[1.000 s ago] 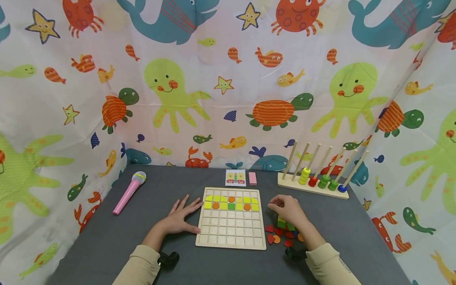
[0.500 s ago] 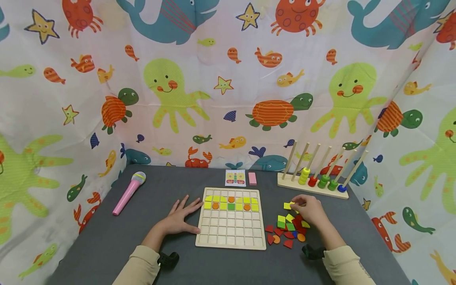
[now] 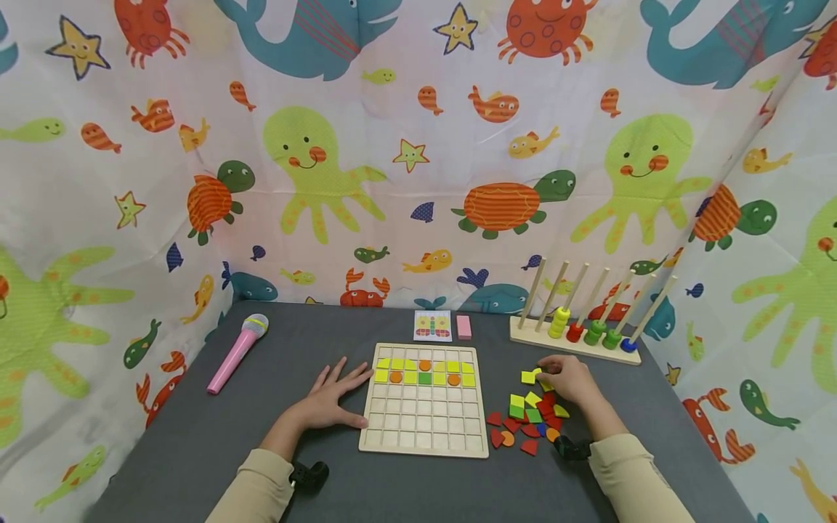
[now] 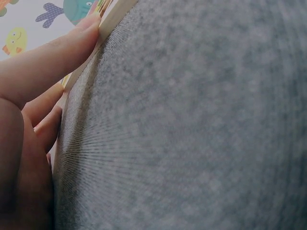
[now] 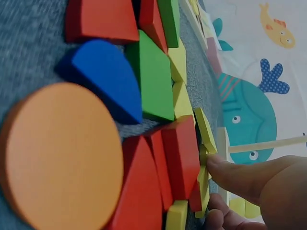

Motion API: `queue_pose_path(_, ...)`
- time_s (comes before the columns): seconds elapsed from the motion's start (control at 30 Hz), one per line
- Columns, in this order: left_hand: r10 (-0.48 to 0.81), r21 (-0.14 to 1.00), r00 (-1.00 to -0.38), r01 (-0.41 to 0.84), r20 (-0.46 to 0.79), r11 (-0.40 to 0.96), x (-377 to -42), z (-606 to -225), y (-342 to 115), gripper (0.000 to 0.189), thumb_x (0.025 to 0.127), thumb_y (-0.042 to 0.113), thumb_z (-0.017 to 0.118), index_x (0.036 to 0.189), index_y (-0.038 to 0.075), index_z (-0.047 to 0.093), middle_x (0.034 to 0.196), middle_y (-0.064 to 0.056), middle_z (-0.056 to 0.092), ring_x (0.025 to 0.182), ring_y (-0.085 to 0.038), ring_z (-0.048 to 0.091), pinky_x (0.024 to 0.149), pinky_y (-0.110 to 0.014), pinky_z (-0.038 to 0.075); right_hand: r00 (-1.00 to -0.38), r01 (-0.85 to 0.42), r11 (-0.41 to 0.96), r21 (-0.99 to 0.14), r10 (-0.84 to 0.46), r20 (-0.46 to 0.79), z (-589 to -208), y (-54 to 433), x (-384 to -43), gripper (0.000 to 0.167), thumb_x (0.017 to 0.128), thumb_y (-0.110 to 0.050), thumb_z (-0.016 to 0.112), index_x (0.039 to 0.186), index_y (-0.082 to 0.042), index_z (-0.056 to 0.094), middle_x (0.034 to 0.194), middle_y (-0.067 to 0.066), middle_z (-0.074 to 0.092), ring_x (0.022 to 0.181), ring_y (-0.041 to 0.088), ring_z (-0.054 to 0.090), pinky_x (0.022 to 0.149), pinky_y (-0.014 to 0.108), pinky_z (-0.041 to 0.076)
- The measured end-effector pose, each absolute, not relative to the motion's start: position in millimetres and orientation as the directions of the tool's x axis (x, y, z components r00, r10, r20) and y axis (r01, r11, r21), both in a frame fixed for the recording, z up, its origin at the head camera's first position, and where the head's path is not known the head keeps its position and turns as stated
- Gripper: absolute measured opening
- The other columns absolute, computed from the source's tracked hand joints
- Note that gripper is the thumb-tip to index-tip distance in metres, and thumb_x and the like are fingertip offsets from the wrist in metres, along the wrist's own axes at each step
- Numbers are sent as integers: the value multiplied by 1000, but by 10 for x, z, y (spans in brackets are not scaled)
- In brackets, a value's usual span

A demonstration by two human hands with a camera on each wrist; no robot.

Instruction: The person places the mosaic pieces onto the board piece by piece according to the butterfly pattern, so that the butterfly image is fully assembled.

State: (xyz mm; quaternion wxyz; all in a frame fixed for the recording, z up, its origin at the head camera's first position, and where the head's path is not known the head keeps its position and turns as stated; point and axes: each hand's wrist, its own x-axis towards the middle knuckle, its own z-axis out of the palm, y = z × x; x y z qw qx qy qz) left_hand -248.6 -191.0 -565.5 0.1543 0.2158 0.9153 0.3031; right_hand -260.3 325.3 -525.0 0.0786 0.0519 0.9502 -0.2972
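Observation:
My left hand (image 3: pixel 327 401) lies with spread fingers at the left edge of a wooden grid board (image 3: pixel 418 421). The thumb (image 4: pixel 57 57) touches the board's side in the left wrist view. Two upper rows of the board hold yellow squares, orange discs and one green square (image 3: pixel 425 378). To the right of the board, my right hand (image 3: pixel 570 379) pinches a small yellow tile (image 5: pixel 204 184) among other yellow tiles (image 3: pixel 527 377). Thumb and curled fingers meet around it, partly hiding it. Nearer the body lie loose red pieces (image 5: pixel 180 158), green blocks (image 5: pixel 156 81), a blue piece (image 5: pixel 103 79) and orange discs (image 5: pixel 62 153).
Behind the board are a picture card (image 3: pixel 432 326) and a pink block (image 3: pixel 463 327). A pegged bead counter (image 3: pixel 575 340) stands at the back right. A pink toy microphone (image 3: pixel 238 354) lies to the left. A sea-animal curtain (image 3: pixel 392 218) surrounds the grey table (image 3: pixel 275 363).
My right hand has moved right, from beside the board to the yellow tiles behind the loose pile, uncovering pieces it hid before. My left hand has stayed in place.

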Motion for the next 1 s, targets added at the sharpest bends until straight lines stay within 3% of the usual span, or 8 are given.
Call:
queue_pose_path(0.23,498,637,-859,317,-121,702,-2479,-5654,-1910,105,74,64,79,160,27,31,169,-3,20,156,-39,-9,120,-64,-11,-975,194,781,-593,84,-208,-5221,3250,-2622,24,94,-24,73,103,-2,68,93,11,65,81,23,56,68,33,48)
queue_pose_path(0.43,492,624,-857,301,-154,721,-2481,-5652,-1916,104,74,66,78,160,33,28,170,6,16,157,-34,-13,121,-61,-13,-978,192,763,-617,95,-188,-5170,3246,-2633,25,95,-26,72,100,-2,65,94,13,65,80,24,57,67,33,48)
queue_pose_path(0.7,492,630,-856,297,-157,718,-2475,-5628,-1918,104,74,66,78,160,34,29,170,6,17,157,-36,-12,120,-63,-11,-993,111,692,-713,98,-60,-5044,3045,-2628,23,100,-24,66,107,-3,63,97,16,74,88,31,71,64,29,52)
queue_pose_path(1.0,496,628,-857,310,-141,714,-2468,-5611,-1904,104,74,66,78,160,30,31,170,3,19,156,-37,-10,120,-63,-11,-1000,5,678,-735,4,-3,-4905,2670,-2569,34,106,-19,54,136,-8,63,118,19,68,82,25,59,61,30,47)
